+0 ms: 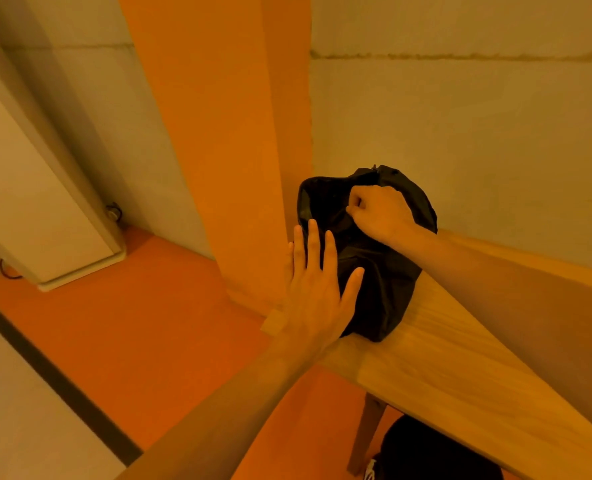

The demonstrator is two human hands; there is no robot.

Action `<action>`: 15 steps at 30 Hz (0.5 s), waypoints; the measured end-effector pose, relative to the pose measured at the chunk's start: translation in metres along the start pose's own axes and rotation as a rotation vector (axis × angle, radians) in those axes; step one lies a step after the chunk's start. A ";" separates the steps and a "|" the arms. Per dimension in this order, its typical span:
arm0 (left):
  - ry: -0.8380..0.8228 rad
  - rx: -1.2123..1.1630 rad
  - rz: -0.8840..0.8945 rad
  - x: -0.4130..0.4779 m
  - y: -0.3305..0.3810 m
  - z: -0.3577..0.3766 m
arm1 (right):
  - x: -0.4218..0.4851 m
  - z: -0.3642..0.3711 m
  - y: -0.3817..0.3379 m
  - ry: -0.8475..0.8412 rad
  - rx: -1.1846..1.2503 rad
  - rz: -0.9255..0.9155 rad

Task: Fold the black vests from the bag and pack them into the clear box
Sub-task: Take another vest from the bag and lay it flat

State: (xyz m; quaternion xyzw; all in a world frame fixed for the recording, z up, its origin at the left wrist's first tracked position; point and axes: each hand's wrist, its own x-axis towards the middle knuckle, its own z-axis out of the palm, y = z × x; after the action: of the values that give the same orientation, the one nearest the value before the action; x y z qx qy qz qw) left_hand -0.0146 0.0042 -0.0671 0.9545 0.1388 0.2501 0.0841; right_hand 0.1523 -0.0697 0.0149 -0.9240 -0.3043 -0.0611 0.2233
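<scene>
A black bag [388,289] stands at the left end of a wooden table [460,375], its mouth open toward me. My left hand [318,289] lies flat with straight fingers against the bag's near left side. My right hand [379,211] reaches into the mouth with curled fingers and pinches black fabric there; I cannot tell whether it is the bag's rim or a vest. No vest is plainly visible, and the clear box is out of view.
An orange pillar [225,133] rises just left of the bag, with a pale wall [460,133] behind. The floor [131,323] is orange. A white panel [27,202] leans at far left. A table leg [367,434] and something dark [436,452] sit below the table edge.
</scene>
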 end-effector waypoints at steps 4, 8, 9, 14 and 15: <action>-0.012 0.018 0.028 -0.001 0.000 -0.003 | 0.003 -0.031 -0.013 -0.081 0.612 0.262; 0.013 -0.103 0.070 0.004 0.000 -0.014 | -0.002 -0.065 -0.019 -0.011 1.162 0.393; 0.032 -0.184 0.096 0.010 0.002 -0.020 | -0.004 -0.073 -0.018 0.002 1.280 0.414; 0.128 -0.453 0.136 0.056 0.023 -0.064 | -0.018 -0.117 -0.014 -0.004 1.493 0.335; 0.119 -0.481 0.133 0.066 0.029 -0.069 | -0.023 -0.126 -0.014 0.001 1.492 0.289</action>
State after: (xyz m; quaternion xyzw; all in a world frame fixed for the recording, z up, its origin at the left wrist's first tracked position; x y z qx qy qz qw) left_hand 0.0121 0.0033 0.0292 0.8976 0.0170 0.3369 0.2837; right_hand 0.1283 -0.1288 0.1270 -0.5587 -0.1407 0.1904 0.7948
